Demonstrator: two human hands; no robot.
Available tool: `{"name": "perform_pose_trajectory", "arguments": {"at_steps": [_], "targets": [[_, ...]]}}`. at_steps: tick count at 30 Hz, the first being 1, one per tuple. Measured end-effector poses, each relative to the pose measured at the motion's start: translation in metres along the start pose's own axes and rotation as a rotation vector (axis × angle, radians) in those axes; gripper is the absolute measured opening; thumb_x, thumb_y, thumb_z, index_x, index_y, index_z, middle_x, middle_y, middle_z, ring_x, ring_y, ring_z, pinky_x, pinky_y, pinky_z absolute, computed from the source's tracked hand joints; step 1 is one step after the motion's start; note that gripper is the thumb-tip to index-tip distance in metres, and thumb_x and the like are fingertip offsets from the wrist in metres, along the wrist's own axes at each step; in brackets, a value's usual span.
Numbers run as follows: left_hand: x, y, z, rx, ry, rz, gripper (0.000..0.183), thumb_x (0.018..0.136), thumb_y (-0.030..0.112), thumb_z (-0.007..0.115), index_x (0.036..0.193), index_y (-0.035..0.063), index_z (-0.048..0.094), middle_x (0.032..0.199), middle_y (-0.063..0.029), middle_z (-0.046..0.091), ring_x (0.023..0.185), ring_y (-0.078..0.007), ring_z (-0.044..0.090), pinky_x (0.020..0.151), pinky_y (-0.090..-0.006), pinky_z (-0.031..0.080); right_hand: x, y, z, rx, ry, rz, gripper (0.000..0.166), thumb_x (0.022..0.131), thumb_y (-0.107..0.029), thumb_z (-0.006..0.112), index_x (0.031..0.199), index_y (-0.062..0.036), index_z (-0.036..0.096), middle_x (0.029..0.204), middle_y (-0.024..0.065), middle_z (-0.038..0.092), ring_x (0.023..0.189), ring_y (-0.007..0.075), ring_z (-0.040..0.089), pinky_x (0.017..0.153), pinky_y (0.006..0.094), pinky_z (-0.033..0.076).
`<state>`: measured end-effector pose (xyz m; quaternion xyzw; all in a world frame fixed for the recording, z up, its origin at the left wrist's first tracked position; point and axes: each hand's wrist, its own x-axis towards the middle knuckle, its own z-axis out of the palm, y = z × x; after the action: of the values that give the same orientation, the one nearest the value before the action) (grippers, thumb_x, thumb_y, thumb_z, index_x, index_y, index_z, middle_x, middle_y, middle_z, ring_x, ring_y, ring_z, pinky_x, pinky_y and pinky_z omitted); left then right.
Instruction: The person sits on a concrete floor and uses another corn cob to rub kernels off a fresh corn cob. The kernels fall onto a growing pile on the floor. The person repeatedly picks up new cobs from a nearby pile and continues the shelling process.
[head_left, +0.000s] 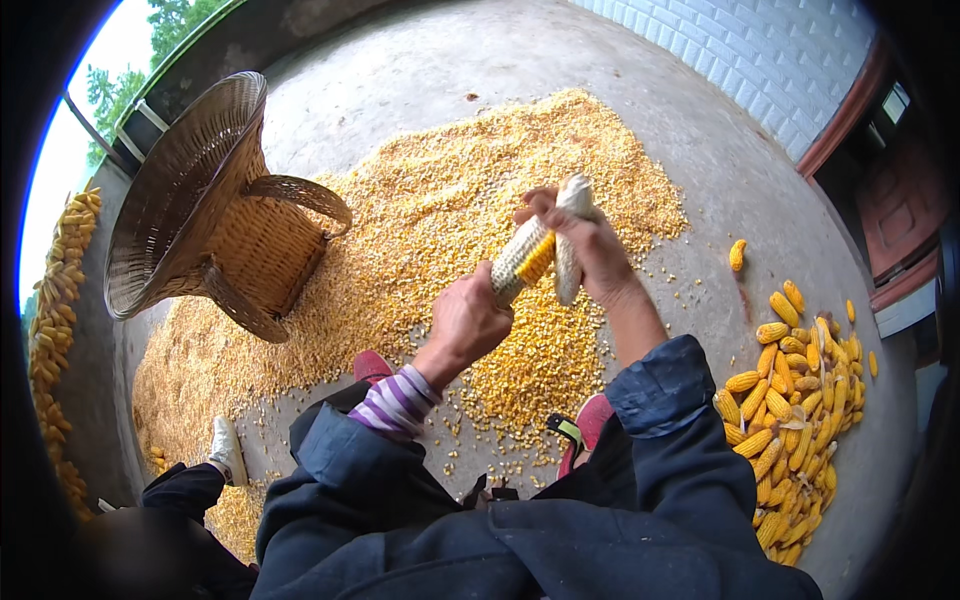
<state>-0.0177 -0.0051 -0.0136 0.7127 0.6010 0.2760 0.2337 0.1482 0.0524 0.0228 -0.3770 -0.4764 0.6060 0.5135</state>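
Note:
My left hand grips the lower end of a partly shelled corn cob, bare and pale over most of its side, with a strip of yellow kernels left. Against its upper part is my right hand, closed around a bare white cob that crosses the first one. Both cobs are held above a pile of loose yellow kernels on the concrete floor between my feet.
A wicker basket lies tipped at the left on spread kernels. Unshelled cobs are heaped at the right; more line the far left wall. Another person's shoe and dark-clothed leg are at the lower left.

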Motion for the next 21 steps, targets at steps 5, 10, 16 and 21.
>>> {"name": "perform_pose_trajectory", "arguments": {"at_steps": [5, 10, 16, 21], "targets": [[-0.002, 0.013, -0.009, -0.63, -0.543, -0.205, 0.021, 0.069, 0.009, 0.065, 0.084, 0.0009, 0.053, 0.067, -0.0038, 0.057, 0.058, -0.0121, 0.055, 0.052, -0.0293, 0.043, 0.002, 0.022, 0.002, -0.299, 0.331, -0.2, 0.019, 0.08, -0.019, 0.076, 0.086, -0.0035, 0.065, 0.074, 0.0015, 0.063, 0.068, 0.0108, 0.058, 0.066, 0.0273, 0.047], [-0.005, 0.012, -0.012, -0.517, -0.359, -0.078, 0.021, 0.072, 0.012, 0.067, 0.082, 0.0021, 0.051, 0.066, -0.0022, 0.054, 0.058, -0.0111, 0.053, 0.051, -0.0286, 0.042, 0.004, 0.011, 0.002, -0.126, 0.227, -0.136, 0.026, 0.083, -0.026, 0.073, 0.082, -0.0018, 0.066, 0.076, 0.0032, 0.066, 0.07, 0.0112, 0.057, 0.065, 0.0275, 0.046], [-0.004, 0.005, -0.003, 0.426, 0.188, 0.197, 0.025, 0.069, 0.005, 0.061, 0.09, -0.0004, 0.049, 0.07, -0.02, 0.061, 0.068, -0.0338, 0.06, 0.061, -0.0438, 0.049, -0.005, 0.008, 0.007, -0.077, 0.082, 0.063, 0.02, 0.082, -0.02, 0.073, 0.093, -0.0036, 0.068, 0.087, 0.0032, 0.067, 0.083, 0.0125, 0.059, 0.075, 0.0293, 0.047], [-0.004, 0.004, 0.002, 0.294, 0.056, 0.078, 0.027, 0.07, 0.007, 0.06, 0.093, -0.0012, 0.05, 0.066, -0.0164, 0.059, 0.064, -0.0313, 0.06, 0.06, -0.0412, 0.049, -0.002, 0.029, 0.005, -0.308, 0.204, -0.039, 0.019, 0.081, -0.021, 0.075, 0.09, -0.0053, 0.069, 0.08, 0.0009, 0.065, 0.073, 0.0104, 0.058, 0.069, 0.0266, 0.047]]}}
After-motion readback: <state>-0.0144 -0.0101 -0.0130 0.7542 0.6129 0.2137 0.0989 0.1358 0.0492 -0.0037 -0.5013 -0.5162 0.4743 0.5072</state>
